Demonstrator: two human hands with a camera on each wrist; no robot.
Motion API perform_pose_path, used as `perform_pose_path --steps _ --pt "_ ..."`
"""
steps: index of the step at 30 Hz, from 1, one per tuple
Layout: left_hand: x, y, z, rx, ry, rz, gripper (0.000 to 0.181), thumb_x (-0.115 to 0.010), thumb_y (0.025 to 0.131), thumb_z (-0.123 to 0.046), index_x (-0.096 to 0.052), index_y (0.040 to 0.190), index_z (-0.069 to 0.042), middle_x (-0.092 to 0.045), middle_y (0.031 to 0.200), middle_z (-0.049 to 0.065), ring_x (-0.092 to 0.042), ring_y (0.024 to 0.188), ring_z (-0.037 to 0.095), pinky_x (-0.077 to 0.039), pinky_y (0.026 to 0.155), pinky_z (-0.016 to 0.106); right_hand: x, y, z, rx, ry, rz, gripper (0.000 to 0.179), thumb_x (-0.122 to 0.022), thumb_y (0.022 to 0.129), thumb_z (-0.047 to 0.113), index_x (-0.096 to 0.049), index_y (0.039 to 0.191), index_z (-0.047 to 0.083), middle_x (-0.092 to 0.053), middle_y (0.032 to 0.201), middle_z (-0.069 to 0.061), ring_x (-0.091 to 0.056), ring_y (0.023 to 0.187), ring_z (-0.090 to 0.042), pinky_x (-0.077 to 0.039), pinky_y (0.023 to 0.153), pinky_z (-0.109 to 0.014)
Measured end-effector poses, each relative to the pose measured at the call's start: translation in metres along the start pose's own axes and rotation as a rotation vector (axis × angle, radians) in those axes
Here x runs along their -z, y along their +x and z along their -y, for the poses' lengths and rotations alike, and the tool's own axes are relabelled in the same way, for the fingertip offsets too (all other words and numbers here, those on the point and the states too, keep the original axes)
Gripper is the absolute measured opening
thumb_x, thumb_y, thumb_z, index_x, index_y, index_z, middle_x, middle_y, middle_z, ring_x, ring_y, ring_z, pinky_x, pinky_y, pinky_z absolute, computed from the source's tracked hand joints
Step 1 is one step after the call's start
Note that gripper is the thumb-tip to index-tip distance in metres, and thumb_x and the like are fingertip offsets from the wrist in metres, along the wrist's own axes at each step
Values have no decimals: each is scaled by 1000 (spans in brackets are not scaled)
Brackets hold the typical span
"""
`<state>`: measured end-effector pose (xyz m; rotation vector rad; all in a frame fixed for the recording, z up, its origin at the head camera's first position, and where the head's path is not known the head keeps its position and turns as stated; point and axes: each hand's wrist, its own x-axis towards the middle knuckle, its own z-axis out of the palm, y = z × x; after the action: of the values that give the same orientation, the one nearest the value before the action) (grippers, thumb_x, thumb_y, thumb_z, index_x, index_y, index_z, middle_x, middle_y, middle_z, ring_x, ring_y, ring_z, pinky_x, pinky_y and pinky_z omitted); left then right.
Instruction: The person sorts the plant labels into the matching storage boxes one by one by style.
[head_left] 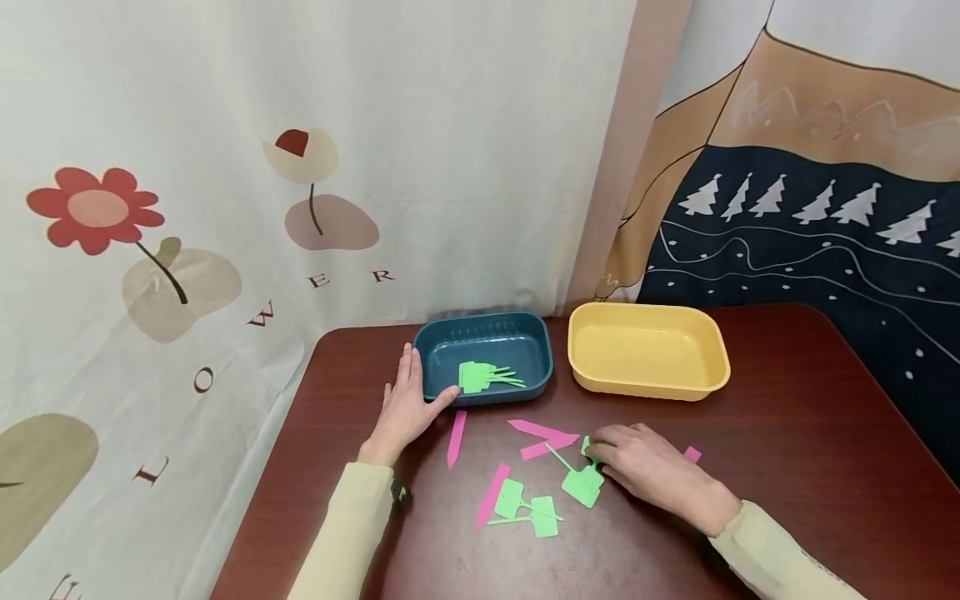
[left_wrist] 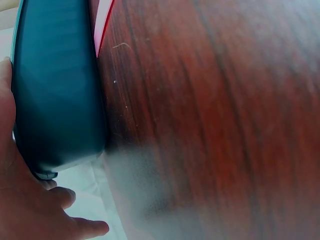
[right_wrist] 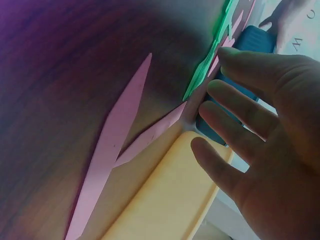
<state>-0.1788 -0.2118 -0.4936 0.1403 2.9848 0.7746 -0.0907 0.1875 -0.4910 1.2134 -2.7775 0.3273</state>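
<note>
My left hand (head_left: 405,412) rests against the near left corner of a dark blue tray (head_left: 495,399). Its thumb lies at the front rim, and its straight fingers lie along the left side. Several light green plant labels (head_left: 474,377) lie in that tray. My right hand (head_left: 660,471) is low over the table beside a small group of green labels (head_left: 582,486). One of these is partly hidden by the fingers in the head view. From the right wrist, the thumb and fingers look loosely bent and apart, nothing visible between them, with green labels (right_wrist: 202,72) beyond the fingertips.
Two more green labels (head_left: 544,518) overlap nearer the front. Pointed pink strips lie scattered: one below the blue tray (head_left: 456,440), one beside the green labels (head_left: 492,496), one partly behind the right hand (head_left: 692,455). A yellow tray (head_left: 648,387) stands right of the blue one. Curtains hang behind.
</note>
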Motion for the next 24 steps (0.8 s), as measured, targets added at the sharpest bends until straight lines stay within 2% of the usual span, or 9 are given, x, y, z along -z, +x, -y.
perform_pose_path --steps 5,9,15,20,24 --pt "0 0 0 1 2 5 117 -54 92 -77 0 165 -2 9 174 11 -9 158 36 -11 120 70 0 7 2 9 27 9 27 -79 92 10 -78 118 16 -70 115 1 -67 106 -18 -57 87 -44" --pt "0 0 0 2 6 2 117 -54 92 -77 0 165 -2 8 174 12 -9 158 36 -11 120 70 -2 15 6 92 27 27 36 -73 94 4 -75 128 17 -71 124 1 -66 116 -18 -55 91 -43" --pt "-2 0 0 0 3 -11 117 -55 92 -76 -3 165 -2 6 174 12 -13 158 37 -13 120 70 -6 26 13 205 -33 129 43 -70 96 4 -69 137 18 -66 139 4 -59 131 -19 -54 94 -45" --pt "-1 0 -1 -2 1 -5 116 -55 92 -76 -3 165 -2 6 174 12 -14 157 37 -13 120 70 -4 27 13 174 -115 173 41 -72 96 6 -71 135 19 -66 140 2 -61 128 -21 -54 94 -49" --pt "1 -1 -2 2 1 -2 116 -56 92 -75 -3 165 -2 8 174 11 -14 157 36 -13 120 70 -3 27 10 152 -163 138 35 -76 92 5 -77 124 20 -70 128 0 -64 116 -21 -55 89 -46"
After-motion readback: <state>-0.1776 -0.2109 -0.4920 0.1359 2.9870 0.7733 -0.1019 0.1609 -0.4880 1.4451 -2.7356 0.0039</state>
